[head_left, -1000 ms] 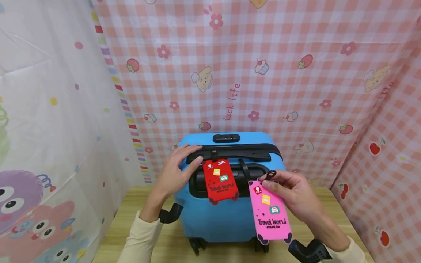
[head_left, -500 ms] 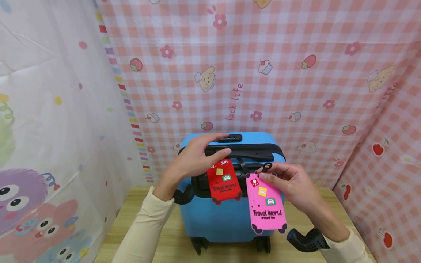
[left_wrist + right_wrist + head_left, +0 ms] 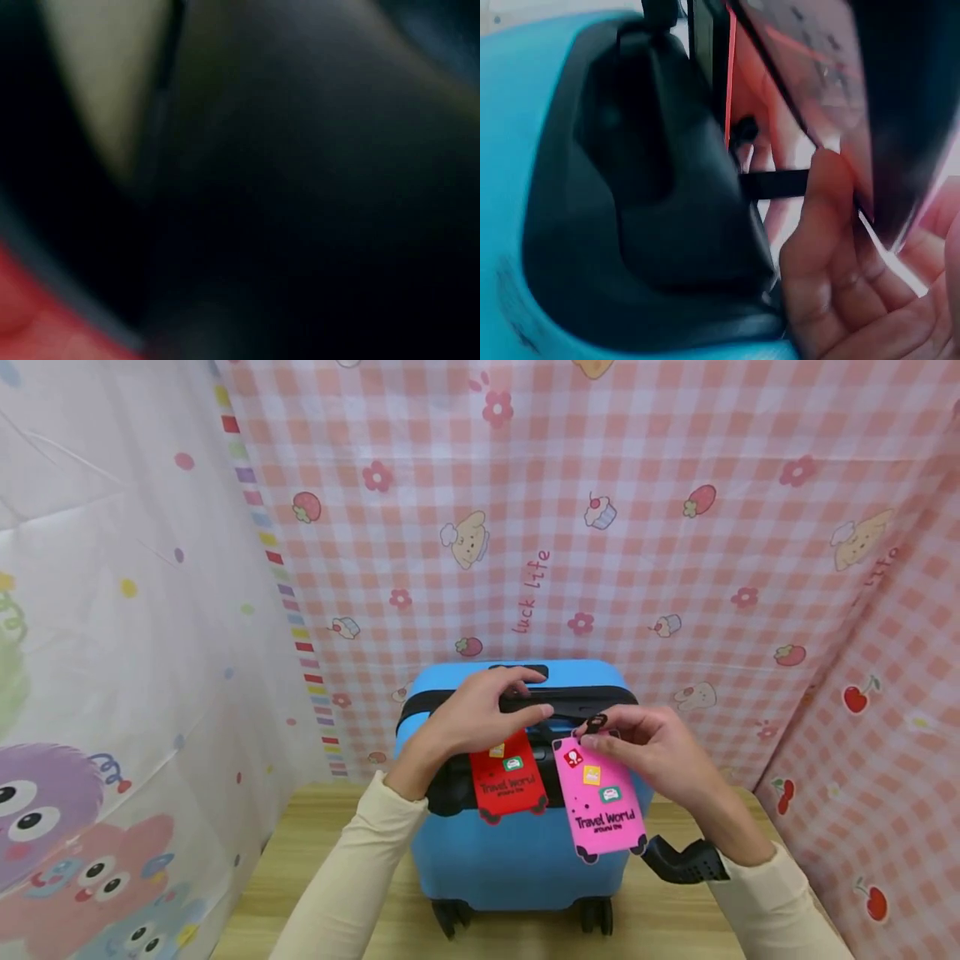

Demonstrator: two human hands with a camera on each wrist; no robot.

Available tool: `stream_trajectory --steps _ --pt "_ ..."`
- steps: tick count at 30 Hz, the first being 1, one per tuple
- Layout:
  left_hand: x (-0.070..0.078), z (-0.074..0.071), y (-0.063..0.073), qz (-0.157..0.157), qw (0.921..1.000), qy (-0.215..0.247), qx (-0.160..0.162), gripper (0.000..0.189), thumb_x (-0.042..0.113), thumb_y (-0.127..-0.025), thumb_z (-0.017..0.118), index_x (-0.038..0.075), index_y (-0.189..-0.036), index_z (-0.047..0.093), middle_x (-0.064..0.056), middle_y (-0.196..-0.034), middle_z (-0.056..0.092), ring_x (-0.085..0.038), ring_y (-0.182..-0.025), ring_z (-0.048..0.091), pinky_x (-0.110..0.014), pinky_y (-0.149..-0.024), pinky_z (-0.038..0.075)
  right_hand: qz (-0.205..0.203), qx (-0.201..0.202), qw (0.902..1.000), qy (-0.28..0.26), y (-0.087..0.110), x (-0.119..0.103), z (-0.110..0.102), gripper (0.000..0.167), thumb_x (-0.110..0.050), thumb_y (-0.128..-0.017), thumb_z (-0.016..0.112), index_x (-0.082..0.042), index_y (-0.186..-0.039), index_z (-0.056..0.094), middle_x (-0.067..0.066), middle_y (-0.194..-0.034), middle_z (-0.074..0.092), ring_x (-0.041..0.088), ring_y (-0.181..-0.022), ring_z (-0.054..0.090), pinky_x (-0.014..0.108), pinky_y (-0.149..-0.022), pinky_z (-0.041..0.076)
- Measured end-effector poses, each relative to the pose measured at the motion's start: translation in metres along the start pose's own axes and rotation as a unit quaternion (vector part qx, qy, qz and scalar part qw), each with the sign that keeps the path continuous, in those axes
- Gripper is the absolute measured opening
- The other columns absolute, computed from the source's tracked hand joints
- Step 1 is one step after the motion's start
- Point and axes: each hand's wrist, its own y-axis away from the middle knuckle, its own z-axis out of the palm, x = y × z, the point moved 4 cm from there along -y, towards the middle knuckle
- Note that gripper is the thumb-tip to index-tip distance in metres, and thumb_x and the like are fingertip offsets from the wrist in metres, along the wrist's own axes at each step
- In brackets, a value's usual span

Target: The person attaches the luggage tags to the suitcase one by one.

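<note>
A blue suitcase point(image 3: 517, 868) stands upright in the head view, its black handle point(image 3: 577, 703) partly covered by my hands. From the handle hangs a red luggage tag point(image 3: 504, 787), its top behind my left hand. That left hand point(image 3: 480, 714) reaches over the handle, thumb and index finger apart, holding nothing I can see. With thumb and fingers my right hand point(image 3: 652, 747) pinches the top of a pink luggage tag point(image 3: 600, 802) by its black buckle point(image 3: 596, 723). In the right wrist view, a black strap point(image 3: 780, 184) runs to my fingertips. The left wrist view is dark and blurred.
The suitcase stands on a wood-grain surface point(image 3: 322, 860), on black wheels point(image 3: 596, 914). A pink checked curtain point(image 3: 645, 560) hangs right behind it, and a white patterned curtain point(image 3: 150, 635) hangs at the left.
My left hand has moved right along the handle, over the top of the red tag. My right hand has raised the pink tag up and slightly left, closer to the handle.
</note>
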Motion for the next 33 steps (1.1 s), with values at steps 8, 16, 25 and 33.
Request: stream_trajectory --steps 8,16,25,33 --pt "0.002 0.008 -0.004 -0.013 0.9997 -0.016 0.009 0.048 0.04 -0.089 0.073 0.02 -0.131 0.063 -0.005 -0.115 0.067 -0.018 -0.101 0.061 -0.037 -0.087 0.051 -0.019 0.0 0.9998 0.011 -0.012 0.005 -0.001 0.008 -0.004 -0.093 0.066 -0.001 -0.097 0.073 0.013 -0.092 0.067 0.022 -0.068 0.066 0.032 -0.061 0.058" --pt "0.0 0.009 -0.004 -0.031 0.9989 -0.025 0.023 0.042 0.04 -0.086 0.077 0.02 -0.121 0.069 -0.003 -0.108 0.069 -0.016 -0.093 0.06 -0.032 -0.078 0.051 -0.008 -0.007 0.9999 -0.01 -0.01 0.01 0.001 0.008 -0.004 -0.093 0.066 0.001 -0.096 0.073 0.012 -0.088 0.069 0.021 -0.067 0.068 0.033 -0.06 0.059" --pt "-0.001 0.01 -0.003 -0.043 0.9989 -0.011 0.01 0.04 0.036 -0.083 0.08 0.021 -0.119 0.07 -0.004 -0.107 0.067 -0.016 -0.092 0.059 -0.029 -0.074 0.051 -0.015 -0.02 0.9995 -0.021 -0.008 0.012 0.001 0.008 -0.002 -0.094 0.065 0.002 -0.094 0.071 0.011 -0.086 0.068 0.02 -0.065 0.066 0.032 -0.059 0.058" --pt "0.0 0.008 -0.002 -0.048 0.9986 -0.014 0.02 0.037 0.037 -0.083 0.08 0.022 -0.116 0.071 -0.003 -0.108 0.066 -0.017 -0.094 0.059 -0.032 -0.075 0.051 -0.051 -0.058 0.9968 -0.021 -0.006 0.012 0.002 0.012 0.002 -0.094 0.062 0.004 -0.102 0.071 0.001 -0.099 0.068 0.016 -0.079 0.069 0.031 -0.068 0.059"
